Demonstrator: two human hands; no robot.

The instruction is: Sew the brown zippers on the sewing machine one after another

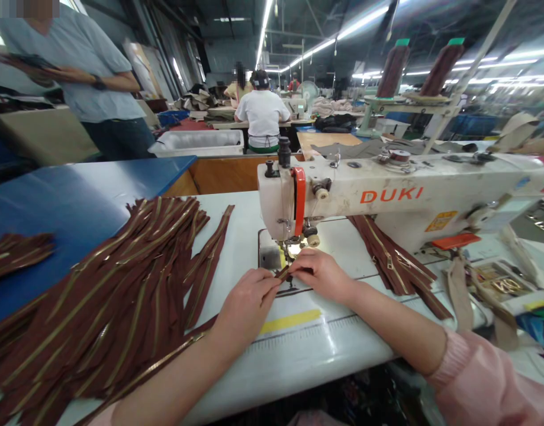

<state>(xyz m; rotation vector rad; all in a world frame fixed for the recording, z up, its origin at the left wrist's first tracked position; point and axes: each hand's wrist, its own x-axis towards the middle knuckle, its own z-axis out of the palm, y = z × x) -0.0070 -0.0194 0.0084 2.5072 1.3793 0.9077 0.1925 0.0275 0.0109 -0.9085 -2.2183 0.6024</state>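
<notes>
Zipper (282, 273) is at the front of the sewing machine (343, 183), just before the needle area (287, 249). Left hand (249, 299) pinches it; right hand (320, 273) also narrow, fingertips pinching near its end. Likely trouble: fingers slipping forward could get nicked, being so near; uneven pull could skew the tape; metal teeth under the needle might snap it. Tail seems to run beside the zipper pile (134, 296), could snag.

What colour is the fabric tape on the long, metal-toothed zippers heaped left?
Reddish-brown zipper tape, seen in the head view.
</notes>
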